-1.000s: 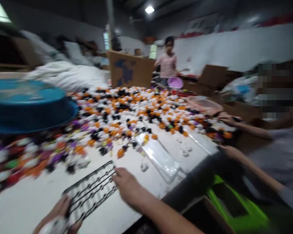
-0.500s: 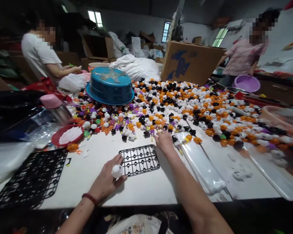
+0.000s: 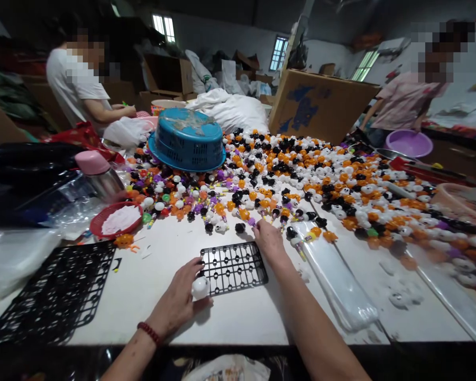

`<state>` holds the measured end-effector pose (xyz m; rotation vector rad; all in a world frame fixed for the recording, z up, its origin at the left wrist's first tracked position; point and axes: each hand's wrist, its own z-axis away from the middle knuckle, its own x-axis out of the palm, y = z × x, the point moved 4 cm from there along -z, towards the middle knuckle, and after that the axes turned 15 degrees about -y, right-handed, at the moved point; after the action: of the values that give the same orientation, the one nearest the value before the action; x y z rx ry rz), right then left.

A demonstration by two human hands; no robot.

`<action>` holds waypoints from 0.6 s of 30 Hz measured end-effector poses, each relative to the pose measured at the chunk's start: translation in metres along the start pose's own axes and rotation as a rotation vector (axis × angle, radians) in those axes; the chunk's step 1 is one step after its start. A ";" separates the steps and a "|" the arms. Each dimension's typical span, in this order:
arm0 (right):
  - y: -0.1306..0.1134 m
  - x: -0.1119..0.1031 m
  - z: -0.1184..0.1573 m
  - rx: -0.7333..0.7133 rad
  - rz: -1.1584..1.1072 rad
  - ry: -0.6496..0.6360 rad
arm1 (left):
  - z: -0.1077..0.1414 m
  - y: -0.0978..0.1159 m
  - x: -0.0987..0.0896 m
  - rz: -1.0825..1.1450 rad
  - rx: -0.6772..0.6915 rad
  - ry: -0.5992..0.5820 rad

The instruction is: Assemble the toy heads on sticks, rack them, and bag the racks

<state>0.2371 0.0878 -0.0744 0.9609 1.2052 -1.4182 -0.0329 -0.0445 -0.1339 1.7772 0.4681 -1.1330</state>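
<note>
Occupying centre frame: one black grid, apparently light, stiff plastic, its thin bars likely to snap if bent; best taken by the outer rim. Left hand, curled round a white ball, at the grid's left edge. Right hand, by the upper-right corner, fingertips near a purple toy; grip cannot be told.

One grid lies before the trinkets — bags right; other grids left.

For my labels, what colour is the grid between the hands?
The grid is black; best in head view.
</note>
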 end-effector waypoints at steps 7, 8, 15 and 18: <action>-0.018 0.016 0.037 -0.181 -0.152 0.022 | -0.005 0.009 -0.009 0.165 -0.013 -0.046; -0.022 0.019 0.041 -0.219 -0.157 0.025 | -0.005 0.010 -0.010 0.180 -0.011 -0.059; -0.042 0.038 0.057 -0.320 -0.124 0.005 | -0.004 0.008 -0.006 0.210 -0.017 -0.081; -0.048 0.042 0.060 -0.339 -0.119 -0.022 | -0.003 0.004 -0.003 0.226 -0.022 -0.076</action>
<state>0.1838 0.0211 -0.0948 0.6460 1.4496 -1.2581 -0.0303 -0.0432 -0.1291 1.7131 0.2274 -1.0277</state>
